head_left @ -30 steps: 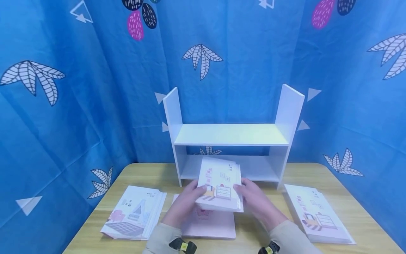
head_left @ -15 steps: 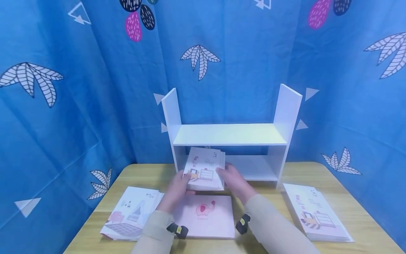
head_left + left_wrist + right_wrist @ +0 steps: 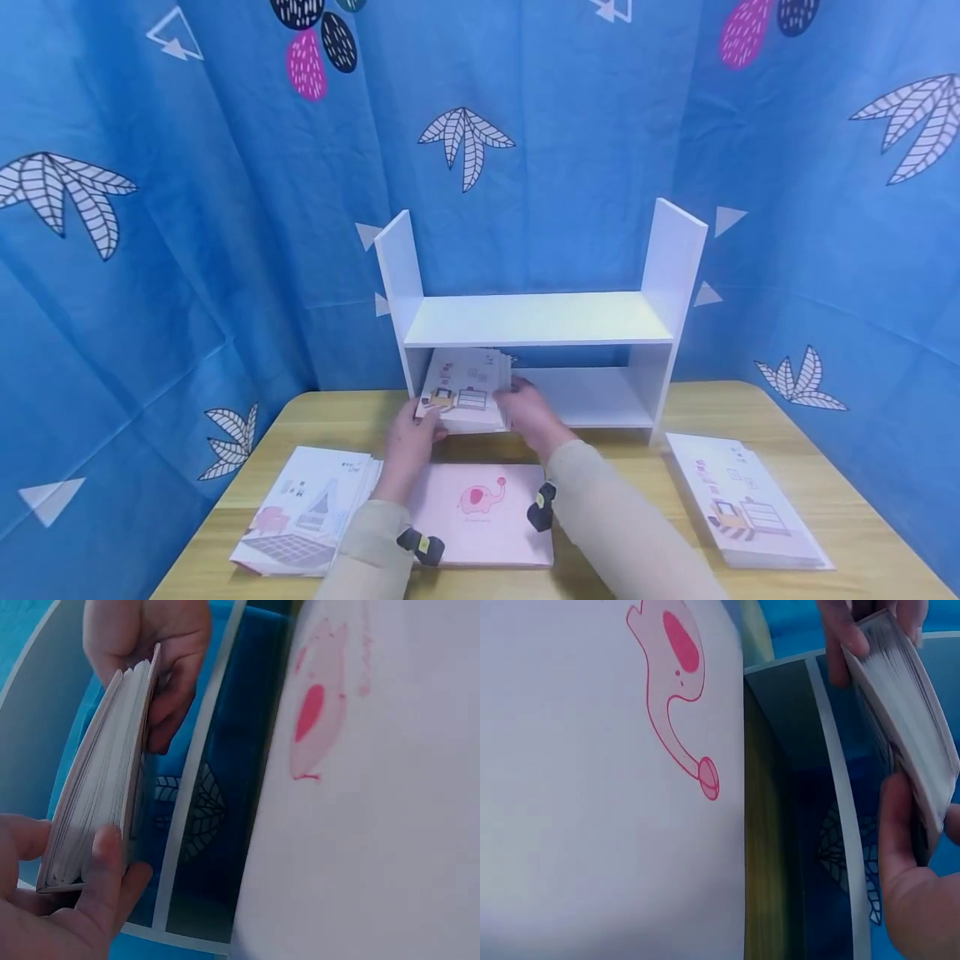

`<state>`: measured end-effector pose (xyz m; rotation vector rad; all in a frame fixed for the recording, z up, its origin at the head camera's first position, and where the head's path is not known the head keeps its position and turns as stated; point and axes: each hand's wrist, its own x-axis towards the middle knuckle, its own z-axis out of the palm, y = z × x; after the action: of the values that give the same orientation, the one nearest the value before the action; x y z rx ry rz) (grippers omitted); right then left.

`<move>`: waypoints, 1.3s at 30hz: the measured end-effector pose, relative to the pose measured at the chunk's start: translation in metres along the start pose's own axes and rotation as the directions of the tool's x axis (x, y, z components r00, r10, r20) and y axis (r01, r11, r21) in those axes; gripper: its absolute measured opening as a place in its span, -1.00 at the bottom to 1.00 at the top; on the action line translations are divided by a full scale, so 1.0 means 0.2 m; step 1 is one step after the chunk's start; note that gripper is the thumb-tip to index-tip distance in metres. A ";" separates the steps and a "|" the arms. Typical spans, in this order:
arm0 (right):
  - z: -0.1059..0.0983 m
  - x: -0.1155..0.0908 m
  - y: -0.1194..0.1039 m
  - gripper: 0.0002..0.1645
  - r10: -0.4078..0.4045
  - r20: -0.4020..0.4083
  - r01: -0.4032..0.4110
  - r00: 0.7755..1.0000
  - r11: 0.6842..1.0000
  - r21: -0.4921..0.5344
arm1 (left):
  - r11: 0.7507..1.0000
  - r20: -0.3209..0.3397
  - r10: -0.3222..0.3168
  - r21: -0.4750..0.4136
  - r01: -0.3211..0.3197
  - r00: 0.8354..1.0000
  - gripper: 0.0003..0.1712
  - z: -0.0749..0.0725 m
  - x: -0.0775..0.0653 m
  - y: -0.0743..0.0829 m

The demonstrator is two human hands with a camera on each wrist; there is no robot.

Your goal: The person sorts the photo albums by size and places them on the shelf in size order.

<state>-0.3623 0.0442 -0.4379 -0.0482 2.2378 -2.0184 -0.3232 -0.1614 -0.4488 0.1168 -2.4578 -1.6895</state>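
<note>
In the head view, a stack of white booklets (image 3: 463, 379) with a furniture drawing on the cover lies between my two hands, its far part inside the lower left of the white shelf (image 3: 540, 318). My left hand (image 3: 411, 440) grips its left side, thumb on top near the front corner. On the right edge, my right hand (image 3: 529, 415) holds the stack with thumb over the cover. Page edges of the booklets (image 3: 96, 776) show in the left wrist view, pinched between thumb and fingers. Just in front sits a pink elephant-cover book (image 3: 483, 533), touched by neither hand.
To the left lies a stack of white booklets (image 3: 300, 512) with a house drawing. Another furniture-cover stack (image 3: 753, 504) lies at the right of the wooden table (image 3: 607, 467). A blue patterned curtain (image 3: 570, 167) hangs behind the shelf.
Both hands have carried the booklet stack forward and left, from above the pink book into the shelf's lower left. The pink elephant cover now shows almost fully.
</note>
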 end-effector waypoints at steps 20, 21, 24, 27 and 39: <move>0.07 0.09 -0.01 -0.43 -0.053 -0.030 0.044 0.998 0.967 -0.250 | 0.995 -0.085 -0.062 0.071 0.068 0.994 -0.57 -0.06 0.03 0.01; 0.07 0.09 -0.01 -0.43 -0.051 -0.028 0.041 0.998 0.957 -0.289 | 0.995 -0.084 -0.062 0.074 0.068 0.995 -0.57 -0.06 0.03 0.00; 0.05 0.10 -0.02 -0.49 -0.043 -0.006 0.037 0.999 0.923 -0.383 | 0.995 -0.080 -0.051 0.078 0.058 0.995 -0.57 -0.06 0.03 0.00; 0.05 0.10 -0.02 -0.61 -0.059 0.021 0.061 0.998 0.865 -0.498 | 0.996 -0.075 -0.033 0.080 0.039 0.997 -0.58 -0.07 0.03 0.00; 0.03 0.06 0.01 -0.45 -0.121 0.053 0.126 0.991 0.743 -0.658 | 0.995 -0.053 -0.014 0.100 0.019 0.998 -0.64 -0.08 0.03 -0.02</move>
<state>-0.3740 0.0369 -0.4420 -0.2767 2.8867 -1.1438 -0.3262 -0.1791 -0.4456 0.1916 -2.5097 -1.5483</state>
